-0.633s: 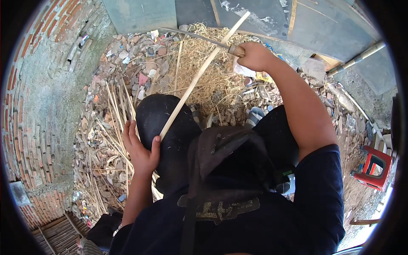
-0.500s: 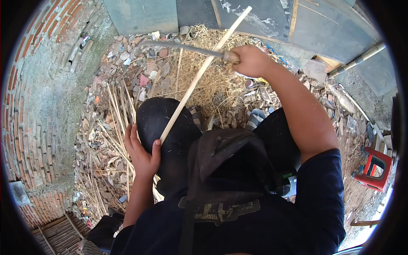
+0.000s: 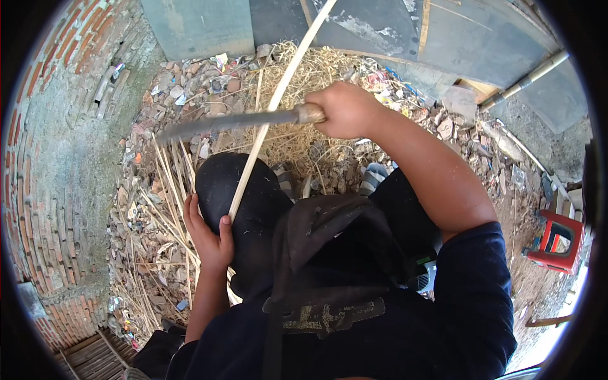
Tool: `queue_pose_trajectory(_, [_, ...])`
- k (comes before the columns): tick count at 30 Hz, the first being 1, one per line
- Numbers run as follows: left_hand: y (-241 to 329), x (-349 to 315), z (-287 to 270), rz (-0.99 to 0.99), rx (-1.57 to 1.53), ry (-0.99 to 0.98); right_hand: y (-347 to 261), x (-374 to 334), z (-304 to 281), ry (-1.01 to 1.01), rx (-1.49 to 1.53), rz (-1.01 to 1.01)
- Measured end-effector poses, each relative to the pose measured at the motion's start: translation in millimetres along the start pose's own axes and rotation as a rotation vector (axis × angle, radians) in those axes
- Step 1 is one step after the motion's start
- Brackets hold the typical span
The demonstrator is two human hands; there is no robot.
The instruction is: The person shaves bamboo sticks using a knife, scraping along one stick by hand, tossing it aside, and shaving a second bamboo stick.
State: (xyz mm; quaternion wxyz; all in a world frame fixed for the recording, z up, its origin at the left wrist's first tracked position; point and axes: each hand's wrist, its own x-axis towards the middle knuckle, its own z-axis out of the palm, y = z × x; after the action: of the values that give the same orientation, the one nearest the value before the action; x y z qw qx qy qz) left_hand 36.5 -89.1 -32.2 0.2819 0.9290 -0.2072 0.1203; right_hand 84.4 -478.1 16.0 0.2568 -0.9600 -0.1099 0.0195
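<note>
A long pale bamboo strip [image 3: 252,161] slants up from my left knee past the top edge of the picture. Its lower end lies at the thumb of my left hand [image 3: 214,239], which holds it beside the knee; the other fingers are stretched out along the leg. My right hand [image 3: 345,111] is closed round the wooden handle of a long knife [image 3: 234,122]. The dark blade crosses the strip near its middle and points left, blurred toward its tip. Whether the edge bites into the strip, I cannot tell.
Several thin strips [image 3: 171,174] lie in a bundle left of my knee. Curly shavings [image 3: 301,76] cover the rubble ahead. A brick wall [image 3: 69,158] stands at the left, grey panels [image 3: 196,28] at the back, and a red plastic stool [image 3: 556,242] at the right.
My right hand has brought the knife nearer to me and leftward, lower along the strip. The strip now stands a little steeper, while my left hand has stayed at the knee.
</note>
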Motion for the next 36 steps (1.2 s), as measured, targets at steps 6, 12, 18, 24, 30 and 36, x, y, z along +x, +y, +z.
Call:
queue_pose_trajectory(6, [11.4, 12.7, 1.5, 0.052, 0.049, 0.003, 50.9, -0.2, -13.6, -0.011, -0.042, 0.389])
queue_pose_trajectory(12, [7.8, 5.8, 0.5, 0.036, 0.063, -0.012, 30.5, -3.0, -10.3, 0.016, 0.024, 0.206])
queue_pose_trajectory(18, [8.2, 8.8, 0.1, 0.021, 0.02, 0.006, 51.5, 3.1, -11.0, -0.076, -0.031, 0.179])
queue_pose_trajectory(24, [7.0, 10.1, 0.4, 0.047, 0.12, -0.014, 59.6, 1.0, -16.6, 0.041, 0.035, 0.33])
queue_pose_trajectory(30, [6.6, 4.0, -1.8, 0.053, 0.043, -0.001, 16.8, 6.4, -4.3, -0.072, -0.158, -0.025])
queue_pose_trajectory(36, [10.0, 12.3, 1.4, 0.041, 0.068, 0.001, 88.5, -2.1, -15.4, 0.2, -0.075, 0.426])
